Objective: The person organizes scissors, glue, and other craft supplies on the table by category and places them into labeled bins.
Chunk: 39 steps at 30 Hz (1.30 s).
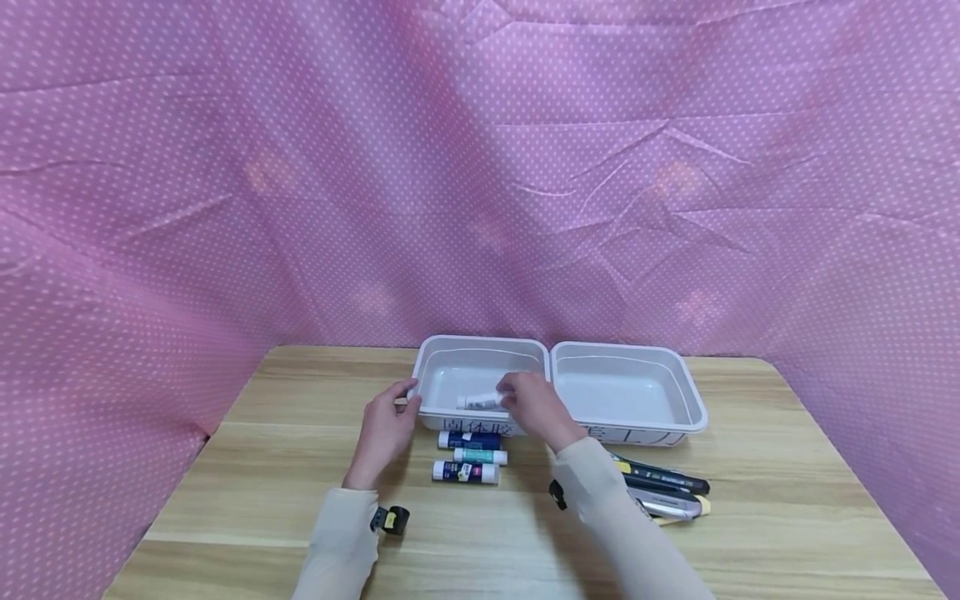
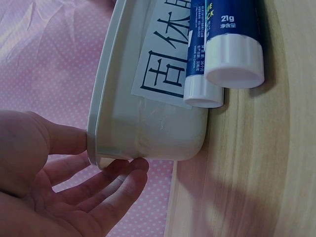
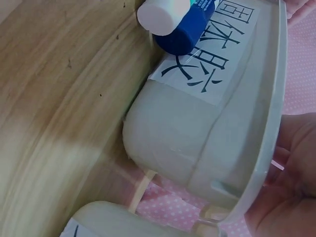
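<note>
Left hand (image 1: 384,427) grips tub (image 1: 483,357) on table (image 1: 262,475) by curtain (image 1: 480,183).

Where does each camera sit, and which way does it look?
Head: head-worn, facing forward and down at the left tray and right tray; left hand, right hand and sleeves show.
Left wrist: worn there, facing the left tray's front and glue sticks; left hand shows.
Right wrist: likewise, facing that front's right end; right hand shows, apparently part of the left too.
Both wrist views share the label and glue sticks.
</note>
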{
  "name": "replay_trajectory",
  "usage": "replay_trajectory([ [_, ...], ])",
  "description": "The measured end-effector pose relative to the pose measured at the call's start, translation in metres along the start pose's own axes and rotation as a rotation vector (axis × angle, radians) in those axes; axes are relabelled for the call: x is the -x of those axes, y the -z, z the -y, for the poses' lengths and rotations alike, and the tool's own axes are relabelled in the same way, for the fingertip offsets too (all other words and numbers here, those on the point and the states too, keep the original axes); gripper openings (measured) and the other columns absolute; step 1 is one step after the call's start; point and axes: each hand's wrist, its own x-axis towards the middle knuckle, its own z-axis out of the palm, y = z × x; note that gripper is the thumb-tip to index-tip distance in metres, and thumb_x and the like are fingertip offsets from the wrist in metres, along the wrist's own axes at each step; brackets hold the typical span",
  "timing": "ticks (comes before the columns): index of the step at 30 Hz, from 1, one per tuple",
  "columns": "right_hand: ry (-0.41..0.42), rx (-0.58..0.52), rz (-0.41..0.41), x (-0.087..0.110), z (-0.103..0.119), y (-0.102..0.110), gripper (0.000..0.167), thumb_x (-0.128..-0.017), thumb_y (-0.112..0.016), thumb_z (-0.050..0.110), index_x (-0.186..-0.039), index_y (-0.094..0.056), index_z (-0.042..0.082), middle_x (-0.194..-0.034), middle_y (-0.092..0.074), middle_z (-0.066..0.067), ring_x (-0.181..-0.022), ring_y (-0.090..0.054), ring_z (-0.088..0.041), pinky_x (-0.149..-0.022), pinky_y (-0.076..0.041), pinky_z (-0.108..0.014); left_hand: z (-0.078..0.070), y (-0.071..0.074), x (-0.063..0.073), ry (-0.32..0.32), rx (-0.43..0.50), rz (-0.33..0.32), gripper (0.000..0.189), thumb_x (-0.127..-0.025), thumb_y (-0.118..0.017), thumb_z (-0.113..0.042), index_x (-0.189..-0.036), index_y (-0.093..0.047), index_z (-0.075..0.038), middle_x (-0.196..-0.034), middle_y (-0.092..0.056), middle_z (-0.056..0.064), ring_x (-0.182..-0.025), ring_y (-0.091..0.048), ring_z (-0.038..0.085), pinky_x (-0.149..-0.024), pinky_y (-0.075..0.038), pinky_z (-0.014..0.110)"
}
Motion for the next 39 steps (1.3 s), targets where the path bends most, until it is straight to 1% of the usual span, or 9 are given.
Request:
replay_trajectory([
  [3, -0.014, -0.013, 0.004, -0.0006, -0.0013, -0.0009, 0.018, -0.092, -0.07, -0.001, -0.11, -0.073, -0.002, -0.109, -0.075, -0.016, -0.102, -0.071, -0.032, -0.092, -0.06, -0.044, 0.0003, -0.0002, -0.0004, 0.011, 0.0, 0.005, 0.043, -0.106, -0.054, -0.014, -0.146, -0.052, 0.001, -0.145, -0.054, 0.026, -0.116, -0.067, 0.038, -0.094, -0.06, 0.042],
  [6, -0.039, -0.023, 0.01, -0.0009, -0.0018, -0.0016, 0.018, -0.092, -0.07, -0.002, -0.11, -0.073, -0.003, -0.109, -0.075, -0.017, -0.103, -0.071, -0.032, -0.092, -0.06, -0.044, 0.0004, -0.0003, -0.0001, -0.001, 0.0, 0.003, 0.042, -0.106, -0.054, -0.013, -0.145, -0.052, 0.002, -0.144, -0.055, 0.027, -0.115, -0.067, 0.039, -0.093, -0.06, 0.043],
  [9, -0.068, -0.02, 0.028, -0.0019, -0.0017, -0.0018, 0.02, -0.092, -0.068, -0.003, -0.111, -0.073, -0.004, -0.111, -0.075, -0.017, -0.105, -0.07, -0.033, -0.094, -0.06, -0.043, 0.0006, -0.0004, 0.0001, -0.01, 0.0, -0.001, 0.042, -0.105, -0.054, -0.012, -0.145, -0.052, 0.003, -0.143, -0.055, 0.028, -0.115, -0.068, 0.04, -0.093, -0.06, 0.043],
  [17, -0.11, -0.004, 0.071, -0.0052, 0.0007, -0.0016, 0.021, -0.094, -0.067, -0.001, -0.114, -0.073, -0.003, -0.114, -0.074, -0.018, -0.109, -0.069, -0.033, -0.095, -0.059, -0.044, 0.0023, -0.0007, -0.0004, -0.02, 0.002, 0.002, 0.042, -0.105, -0.054, -0.012, -0.145, -0.052, 0.003, -0.144, -0.054, 0.028, -0.115, -0.067, 0.04, -0.093, -0.06, 0.043],
  [25, -0.149, -0.001, 0.082, -0.0069, 0.001, -0.0007, 0.021, -0.095, -0.068, 0.002, -0.115, -0.073, -0.002, -0.115, -0.074, -0.018, -0.11, -0.069, -0.033, -0.095, -0.059, -0.044, 0.0024, -0.0006, -0.001, -0.02, -0.001, -0.003, 0.042, -0.105, -0.054, -0.012, -0.145, -0.052, 0.002, -0.144, -0.054, 0.028, -0.114, -0.068, 0.04, -0.092, -0.061, 0.042],
  [33, -0.142, -0.01, 0.066, -0.008, 0.0002, -0.001, 0.021, -0.095, -0.067, 0.002, -0.115, -0.073, -0.002, -0.115, -0.074, -0.018, -0.108, -0.069, -0.032, -0.093, -0.06, -0.044, 0.0026, -0.0006, -0.0017, -0.02, 0.0, -0.008, 0.042, -0.105, -0.055, -0.012, -0.145, -0.052, 0.002, -0.144, -0.055, 0.028, -0.114, -0.068, 0.04, -0.092, -0.061, 0.042],
  [39, -0.076, -0.014, 0.008, -0.0083, -0.0019, -0.002, 0.017, -0.095, -0.068, 0.001, -0.111, -0.074, 0.0, -0.107, -0.075, -0.014, -0.097, -0.07, -0.026, -0.088, -0.061, -0.04, 0.0019, -0.0004, -0.002, -0.017, 0.007, -0.01, 0.042, -0.105, -0.055, -0.012, -0.145, -0.053, 0.002, -0.144, -0.055, 0.028, -0.113, -0.069, 0.039, -0.091, -0.061, 0.041],
])
